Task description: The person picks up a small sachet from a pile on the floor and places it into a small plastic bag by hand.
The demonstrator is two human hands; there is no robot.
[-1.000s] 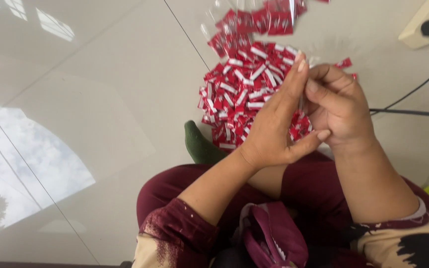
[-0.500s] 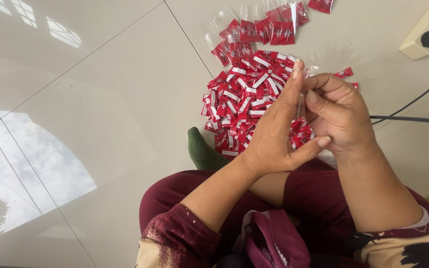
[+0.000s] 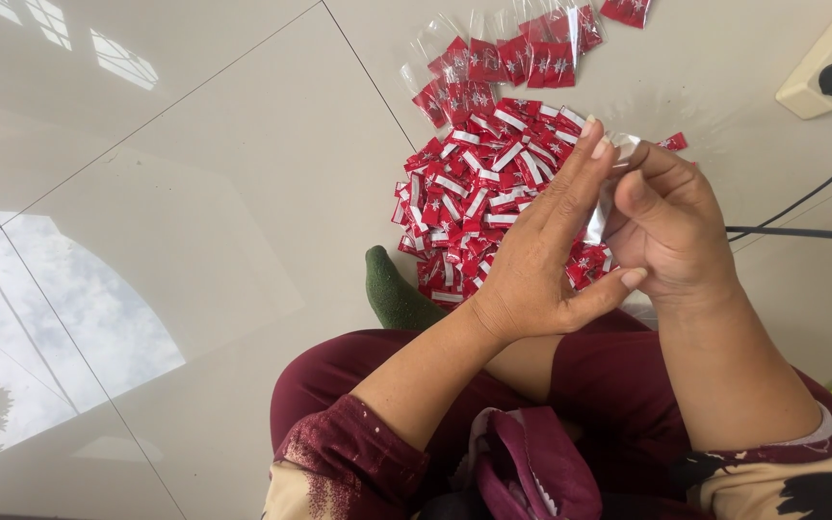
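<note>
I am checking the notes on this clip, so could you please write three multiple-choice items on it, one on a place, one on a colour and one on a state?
1. Where does the pile of small packets lie?
A. on the tiled floor in front of the person
B. in a basket
C. on the person's lap

2. What colours are the packets in the pile?
A. blue and yellow
B. red and white
C. green and black

3. What are the two hands doing?
A. resting flat on the floor
B. together holding a small clear bag
C. gripping the black cable

Answers:
1. A: the pile sits on the glossy floor, beyond the green-socked foot.
2. B: every packet shows red with white.
3. B: the left hand and right hand meet at a small clear bag pinched between their fingers.
</note>
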